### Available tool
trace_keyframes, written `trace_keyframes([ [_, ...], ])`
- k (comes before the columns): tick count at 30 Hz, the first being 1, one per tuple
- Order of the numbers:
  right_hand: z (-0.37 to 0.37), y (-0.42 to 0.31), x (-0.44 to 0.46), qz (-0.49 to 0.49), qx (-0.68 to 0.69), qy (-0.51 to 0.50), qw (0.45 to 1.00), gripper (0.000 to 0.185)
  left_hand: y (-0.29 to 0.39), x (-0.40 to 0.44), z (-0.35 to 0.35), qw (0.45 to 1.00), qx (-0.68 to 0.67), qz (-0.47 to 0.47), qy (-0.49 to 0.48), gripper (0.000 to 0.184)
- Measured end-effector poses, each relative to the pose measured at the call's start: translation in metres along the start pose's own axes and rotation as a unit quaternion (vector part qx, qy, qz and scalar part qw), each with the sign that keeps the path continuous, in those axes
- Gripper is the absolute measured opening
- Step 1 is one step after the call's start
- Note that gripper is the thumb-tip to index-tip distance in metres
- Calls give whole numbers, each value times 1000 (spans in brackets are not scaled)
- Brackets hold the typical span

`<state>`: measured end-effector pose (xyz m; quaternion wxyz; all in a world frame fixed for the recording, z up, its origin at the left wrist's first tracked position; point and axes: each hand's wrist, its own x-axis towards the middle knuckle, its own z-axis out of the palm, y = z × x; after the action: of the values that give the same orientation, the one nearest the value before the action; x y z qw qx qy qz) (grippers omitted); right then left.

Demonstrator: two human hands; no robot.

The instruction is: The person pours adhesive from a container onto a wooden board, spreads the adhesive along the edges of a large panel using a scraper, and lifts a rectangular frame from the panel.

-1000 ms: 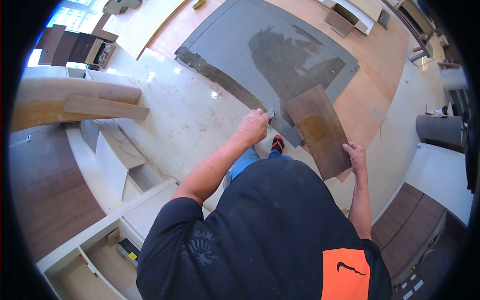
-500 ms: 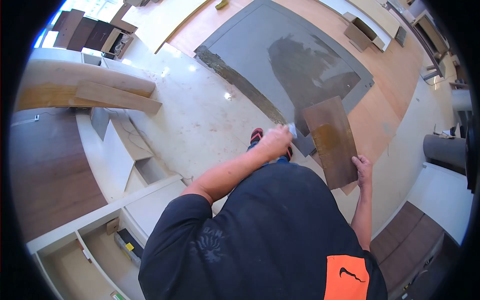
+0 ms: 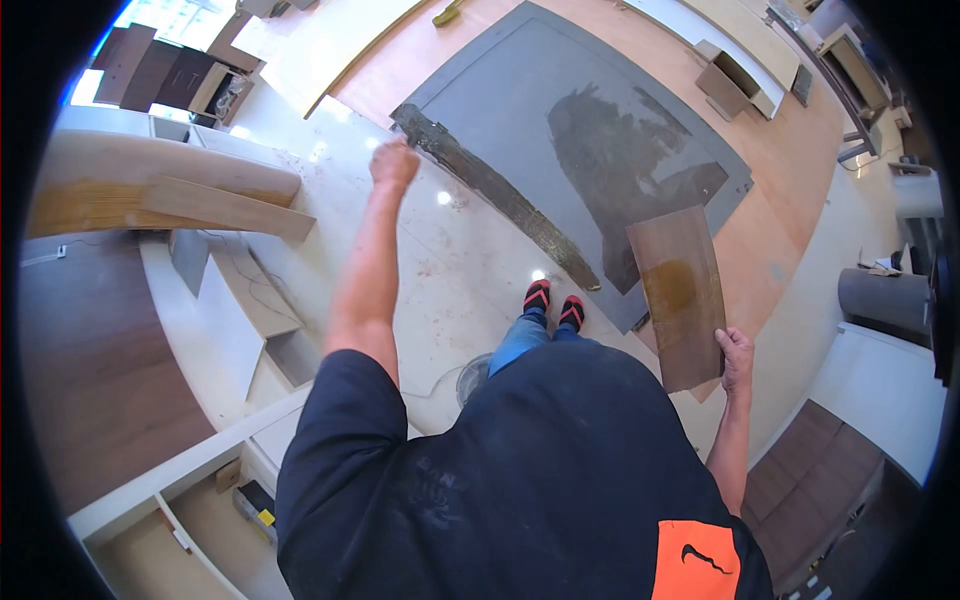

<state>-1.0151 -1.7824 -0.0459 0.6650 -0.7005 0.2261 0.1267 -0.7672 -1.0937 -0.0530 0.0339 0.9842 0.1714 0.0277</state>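
My left hand [image 3: 395, 165] is closed in a fist at the far left corner of a large grey panel [image 3: 490, 110]. Half a second ago a small pale spreader showed in its fingers; now the fist hides it. Along the panel's near left edge runs a dark, wet-looking smeared strip [image 3: 500, 205]. A broad dark patch [image 3: 610, 150] also covers part of the panel. With the thumb on top, my right hand [image 3: 736, 358] grips the edge of a thin brown board [image 3: 690, 335]. An amber smear of what looks like glue [image 3: 670, 287] lies on that board.
The grey panel lies on a pinkish wood sheet [image 3: 790, 220]. A round bucket [image 3: 473, 380] stands on the floor beside my leg. To the left are a curved padded piece [image 3: 160, 165] and an open cabinet frame [image 3: 190, 500]. A small box [image 3: 727, 82] sits at the far right.
My left hand has swept from the strip's near end to its far left end. The right hand and brown board have shifted slightly right and down. The bucket has come into view.
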Motion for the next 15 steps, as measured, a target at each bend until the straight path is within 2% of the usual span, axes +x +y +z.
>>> trace_keyframes([
  [3,4,-15,-7,22,-19,3,1000,16,-18,30,-5,999,-2,-33,-33,29],
  [9,15,-28,-17,9,-57,54,997,15,-13,57,-6,998,42,49,-2,27],
  [13,21,-36,-19,21,-52,64,996,14,-5,60,2,994,40,48,-88,27],
  [15,27,-39,-21,17,-47,70,996,15,9,41,11,995,21,73,-71,24],
])
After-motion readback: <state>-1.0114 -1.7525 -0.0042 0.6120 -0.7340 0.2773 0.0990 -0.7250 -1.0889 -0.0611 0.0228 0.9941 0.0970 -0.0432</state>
